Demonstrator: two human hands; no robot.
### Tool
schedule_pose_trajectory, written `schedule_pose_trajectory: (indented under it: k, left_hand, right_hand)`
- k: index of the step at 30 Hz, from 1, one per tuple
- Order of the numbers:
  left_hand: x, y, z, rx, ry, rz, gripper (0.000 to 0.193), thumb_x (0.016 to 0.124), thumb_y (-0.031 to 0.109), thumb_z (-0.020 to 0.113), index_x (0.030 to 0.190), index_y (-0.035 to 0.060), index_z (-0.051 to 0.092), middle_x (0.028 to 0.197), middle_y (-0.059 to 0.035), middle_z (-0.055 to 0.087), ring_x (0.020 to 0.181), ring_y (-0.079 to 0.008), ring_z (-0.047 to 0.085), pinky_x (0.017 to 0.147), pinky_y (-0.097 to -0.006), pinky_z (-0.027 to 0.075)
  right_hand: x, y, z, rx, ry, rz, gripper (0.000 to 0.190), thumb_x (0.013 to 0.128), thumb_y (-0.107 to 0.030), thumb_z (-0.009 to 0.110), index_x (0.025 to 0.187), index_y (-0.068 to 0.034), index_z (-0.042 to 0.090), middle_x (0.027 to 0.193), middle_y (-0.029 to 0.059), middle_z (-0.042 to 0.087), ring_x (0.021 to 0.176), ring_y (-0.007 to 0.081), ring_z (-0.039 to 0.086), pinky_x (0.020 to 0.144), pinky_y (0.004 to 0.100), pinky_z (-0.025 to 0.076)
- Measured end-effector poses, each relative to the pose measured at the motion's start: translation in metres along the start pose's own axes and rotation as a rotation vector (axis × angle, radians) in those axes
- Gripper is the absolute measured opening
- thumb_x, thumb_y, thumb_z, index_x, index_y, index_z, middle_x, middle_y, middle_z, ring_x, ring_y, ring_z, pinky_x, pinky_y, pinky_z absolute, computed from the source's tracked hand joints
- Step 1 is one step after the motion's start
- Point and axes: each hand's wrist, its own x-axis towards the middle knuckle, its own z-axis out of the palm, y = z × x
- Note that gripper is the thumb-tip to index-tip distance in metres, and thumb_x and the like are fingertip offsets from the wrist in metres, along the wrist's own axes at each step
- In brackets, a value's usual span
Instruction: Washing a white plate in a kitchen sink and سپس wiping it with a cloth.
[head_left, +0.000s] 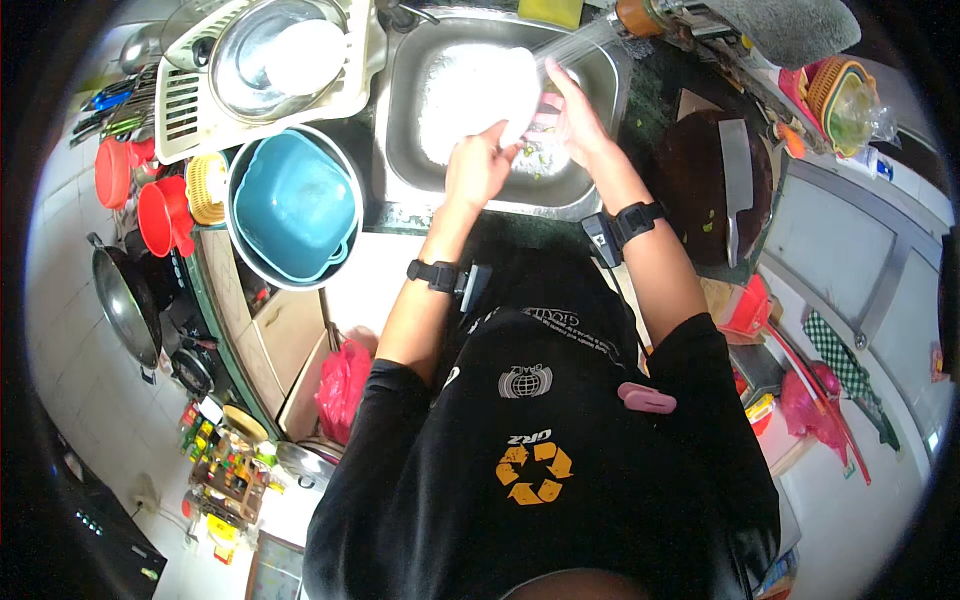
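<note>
A white dish (521, 97), washed out by glare, is tilted over the stainless steel sink (394, 161). My left hand (478, 166) grips its near edge between thumb and fingers. On the dish's right side is my right hand (576, 124), with its thumb raised and its fingers spread towards the back of the dish. Glare and spray hide whether those fingers bear on it. Water (581, 45) streams from a tap head (636, 19) onto the dish and right hand. Bits of green food (530, 151) lie in the sink below.
Left of the sink, a cream dish rack (180, 112) holds a glass lid and a white bowl (306, 56). A blue basin (296, 206) sits inside a metal pot nearer me. A cleaver (737, 165) rests on the round chopping board (679, 172) at right.
</note>
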Motion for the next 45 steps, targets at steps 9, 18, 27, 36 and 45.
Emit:
schedule_pose_trajectory:
  k: [9, 18, 27, 36, 45]
  left_hand:
    - [0.004, -0.030, 0.009, 0.195, -0.006, 0.278, 0.053, 0.088, 0.027, 0.067, 0.138, 0.0134, 0.056, 0.143, -0.0230, 0.048, 0.141, -0.0413, 0.034, 0.117, -0.0508, 0.024]
    - [0.047, -0.057, 0.015, -0.692, 0.549, -0.301, 0.031, 0.096, 0.009, 0.055, 0.124, -0.0045, 0.053, 0.108, -0.0240, 0.066, 0.099, -0.0345, 0.066, 0.088, -0.0377, 0.049]
    - [0.054, -0.059, 0.010, -0.454, 0.543, -0.336, 0.030, 0.094, 0.023, 0.061, 0.108, -0.0030, 0.065, 0.097, -0.0270, 0.069, 0.094, -0.0411, 0.069, 0.085, -0.0437, 0.051]
    - [0.062, -0.075, 0.031, -0.394, 0.517, -0.478, 0.045, 0.094, 0.036, 0.063, 0.090, -0.0087, 0.068, 0.080, -0.0232, 0.071, 0.072, -0.0338, 0.070, 0.072, -0.0407, 0.052]
    - [0.040, -0.061, 0.066, -0.994, 0.488, -0.320, 0.033, 0.097, 0.007, 0.054, 0.127, -0.0061, 0.052, 0.104, -0.0134, 0.067, 0.076, -0.0258, 0.068, 0.068, -0.0365, 0.057]
  right_hand:
    - [0.056, 0.051, -0.037, -0.073, 0.042, -0.365, 0.030, 0.087, -0.003, 0.052, 0.115, -0.006, 0.060, 0.098, 0.0063, 0.066, 0.074, 0.0140, 0.065, 0.062, 0.0265, 0.055]
    - [0.041, 0.072, -0.029, 0.247, 0.005, -0.265, 0.023, 0.092, -0.005, 0.060, 0.115, -0.009, 0.060, 0.091, 0.0039, 0.068, 0.068, 0.0119, 0.065, 0.052, 0.0256, 0.052]
    - [0.090, 0.066, -0.068, -0.571, 0.327, -0.635, 0.019, 0.095, -0.017, 0.058, 0.106, -0.002, 0.062, 0.089, 0.0142, 0.070, 0.079, 0.0298, 0.070, 0.071, 0.0386, 0.054]
    - [0.032, 0.051, -0.062, -0.675, 0.157, -0.773, 0.036, 0.093, -0.006, 0.055, 0.129, -0.001, 0.054, 0.113, 0.0137, 0.069, 0.102, 0.0220, 0.066, 0.091, 0.0357, 0.050]
    - [0.073, 0.096, -0.053, -0.015, 0.413, -0.411, 0.037, 0.093, -0.011, 0.065, 0.128, 0.001, 0.060, 0.108, 0.0083, 0.072, 0.094, 0.0220, 0.070, 0.080, 0.0324, 0.055]
